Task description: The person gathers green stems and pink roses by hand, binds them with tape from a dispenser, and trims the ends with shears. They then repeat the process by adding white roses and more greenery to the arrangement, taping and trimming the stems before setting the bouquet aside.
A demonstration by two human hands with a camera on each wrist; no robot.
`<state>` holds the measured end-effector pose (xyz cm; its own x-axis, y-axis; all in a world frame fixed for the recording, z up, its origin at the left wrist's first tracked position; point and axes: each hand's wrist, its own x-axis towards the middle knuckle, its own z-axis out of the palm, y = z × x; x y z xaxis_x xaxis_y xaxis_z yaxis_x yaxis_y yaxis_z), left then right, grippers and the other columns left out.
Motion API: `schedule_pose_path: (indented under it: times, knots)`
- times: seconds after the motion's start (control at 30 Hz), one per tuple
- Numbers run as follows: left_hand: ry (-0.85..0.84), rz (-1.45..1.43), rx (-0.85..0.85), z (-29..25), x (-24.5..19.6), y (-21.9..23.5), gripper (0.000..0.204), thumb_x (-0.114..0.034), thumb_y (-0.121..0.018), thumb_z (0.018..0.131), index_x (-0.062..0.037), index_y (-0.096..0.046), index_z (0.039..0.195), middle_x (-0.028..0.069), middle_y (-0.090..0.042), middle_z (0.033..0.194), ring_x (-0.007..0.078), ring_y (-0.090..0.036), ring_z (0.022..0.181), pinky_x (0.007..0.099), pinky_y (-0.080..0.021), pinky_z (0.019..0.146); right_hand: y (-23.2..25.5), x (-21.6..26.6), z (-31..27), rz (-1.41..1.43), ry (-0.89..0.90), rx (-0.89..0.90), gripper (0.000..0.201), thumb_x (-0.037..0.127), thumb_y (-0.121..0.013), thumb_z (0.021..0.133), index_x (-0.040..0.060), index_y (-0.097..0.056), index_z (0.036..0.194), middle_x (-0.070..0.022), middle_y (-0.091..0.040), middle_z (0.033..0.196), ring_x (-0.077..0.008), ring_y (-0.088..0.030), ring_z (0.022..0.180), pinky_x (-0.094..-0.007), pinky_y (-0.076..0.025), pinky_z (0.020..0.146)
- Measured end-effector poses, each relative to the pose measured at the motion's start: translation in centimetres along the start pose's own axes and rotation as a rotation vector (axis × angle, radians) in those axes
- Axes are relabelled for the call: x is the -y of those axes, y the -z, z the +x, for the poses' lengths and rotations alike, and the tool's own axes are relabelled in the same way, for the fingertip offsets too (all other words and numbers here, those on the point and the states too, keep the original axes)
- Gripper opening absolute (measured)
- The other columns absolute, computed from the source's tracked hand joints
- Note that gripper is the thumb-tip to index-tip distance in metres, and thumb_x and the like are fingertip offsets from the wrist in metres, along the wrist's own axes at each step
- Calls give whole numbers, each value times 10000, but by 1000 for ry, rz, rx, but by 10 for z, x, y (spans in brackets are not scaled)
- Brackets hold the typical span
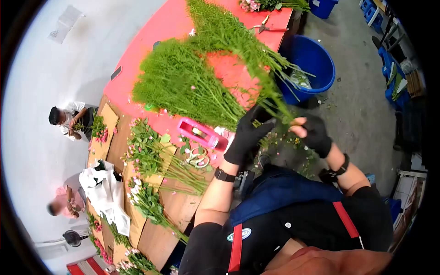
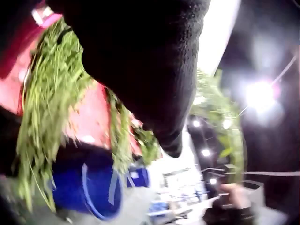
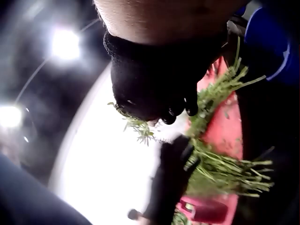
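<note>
Both hands wear black fingerless gloves. In the head view, my right hand [image 1: 317, 136] pinches the lower end of a long feathery green sprig [image 1: 280, 106] between bare thumb and fingers. The sprig is blurred and slants up past the fingertips of my left hand [image 1: 250, 136]; whether the left fingers grip it I cannot tell. In the right wrist view, small leaves [image 3: 140, 129] poke out below the right hand [image 3: 154, 86]. A large bunch of feathery greenery [image 1: 178, 82] lies on the red tabletop [image 1: 130, 68] beside the left hand, with a second bunch [image 1: 229, 34] farther off.
A blue bucket [image 1: 327, 68] stands by the table edge, under overhanging stems. Pruning shears [image 1: 270, 29], a pink tool [image 1: 201, 132] and scissors [image 1: 198, 158] lie on the table. Rose bunches [image 1: 149, 151] and white cloth [image 1: 107, 192] lie left. Two people [image 1: 68, 201] work beyond.
</note>
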<state>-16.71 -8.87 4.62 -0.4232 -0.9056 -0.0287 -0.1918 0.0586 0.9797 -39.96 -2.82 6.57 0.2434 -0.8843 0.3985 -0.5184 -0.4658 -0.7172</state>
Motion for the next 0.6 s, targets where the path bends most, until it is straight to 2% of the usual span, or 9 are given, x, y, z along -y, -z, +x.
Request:
schedule_pose_path:
  times: [0.03,0.07,0.17,0.23,0.27,0.3,0.37,0.43,0.6]
  knots:
    - [14,-595,14,-14,-25,-13,434,-157,-689,828,-4,-568,1216,84,-634,1105,161,-583,1019,297,-467,884,-27,-3,-7,14,-71,16,168,175,-652,852,10,-650,885,-70,-636,761,-132,-600,689,-314,-471,621]
    - [171,-621,20,-23,-25,-13,357,-71,-636,843,20,-570,1182,80,-649,1058,146,-607,962,294,-486,841,-50,-4,-12,28,-139,37,183,181,-655,852,3,-646,895,-80,-636,764,-136,-605,709,-310,-476,635]
    - [167,-560,-121,-50,9,-2,290,-27,-582,866,19,-574,1152,91,-648,1062,143,-613,946,268,-494,809,-101,-3,-24,479,-405,106,202,189,-669,843,1,-643,914,-67,-652,800,-129,-606,764,-296,-479,678]
    - [247,-771,-164,-80,0,13,344,22,-555,852,23,-558,1196,94,-643,1068,146,-610,962,264,-495,830,-97,27,-10,612,-570,356,223,207,-659,853,1,-642,936,-61,-659,826,-124,-603,787,-290,-479,701]
    - [326,-899,-304,-94,-5,13,316,12,-534,856,6,-562,1171,92,-654,983,136,-627,860,247,-509,723,-96,37,-6,673,-654,481,233,216,-653,858,1,-641,947,-58,-662,839,-122,-601,799,-287,-479,712]
    - [185,-281,-268,-109,13,21,280,-12,-543,860,-5,-567,1139,78,-651,919,129,-622,780,244,-498,657,-108,34,-12,684,-655,498,261,245,-631,874,1,-646,964,-49,-664,856,-115,-597,798,-287,-481,726]
    - [426,-653,-408,-123,25,25,162,-105,-594,872,-35,-589,1017,33,-629,756,114,-575,583,245,-447,514,-132,31,-26,682,-672,488,281,274,-609,886,6,-653,956,-23,-648,840,-103,-580,794,-272,-473,707]
    - [71,-149,-352,-142,61,29,163,-141,-617,873,-37,-597,997,29,-625,753,109,-576,589,241,-447,515,-148,31,-40,660,-693,459,287,279,-612,888,6,-657,964,-24,-650,839,-100,-584,786,-269,-478,701]
    - [-101,260,-312,-165,88,23,146,-149,-584,917,-39,-609,1011,42,-631,830,132,-617,658,271,-520,589,-158,46,-59,639,-724,190,245,248,-604,895,11,-648,935,-8,-617,779,-89,-556,735,-268,-465,657]
